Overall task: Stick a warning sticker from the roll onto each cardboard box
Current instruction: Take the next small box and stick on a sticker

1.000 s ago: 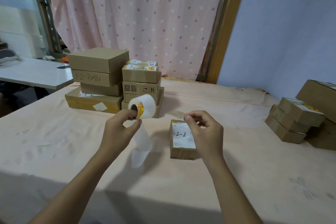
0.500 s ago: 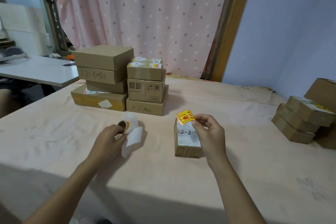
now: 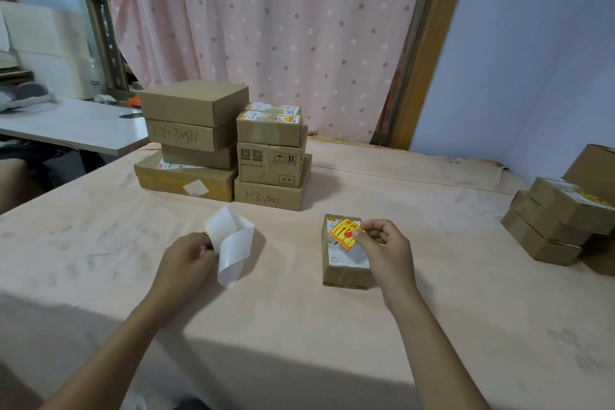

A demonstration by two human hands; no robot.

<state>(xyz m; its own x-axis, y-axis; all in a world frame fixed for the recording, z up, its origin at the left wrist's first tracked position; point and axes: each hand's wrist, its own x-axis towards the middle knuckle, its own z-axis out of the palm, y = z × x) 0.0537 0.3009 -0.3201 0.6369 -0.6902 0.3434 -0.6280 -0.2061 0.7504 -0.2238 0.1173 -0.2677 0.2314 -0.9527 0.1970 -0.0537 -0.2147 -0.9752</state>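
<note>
From the head view, the cloth-covered table [image 3: 299,326] has bare room across its near half and between the two hands. The far left is walled by a stack of boxes [image 3: 199,140], and another stack [image 3: 559,220] crowds the right edge. Both stand well apart from the work. Behind the table hangs a dotted curtain [image 3: 266,27].

The small cardboard box [image 3: 344,271] lies flat in the middle, just beside the right hand [image 3: 386,250]. That hand pinches the yellow warning sticker [image 3: 342,233] by its right edge between thumb and forefinger, with the other fingers curled in. The sticker sits tilted over the far end of the box's top (whether it already touches the white label there cannot be told).

The left hand [image 3: 186,256] rests low on the table, fingers curled round the sticker roll [image 3: 223,226]. A white backing strip [image 3: 233,263] curls loose from the roll toward the near side.
</note>
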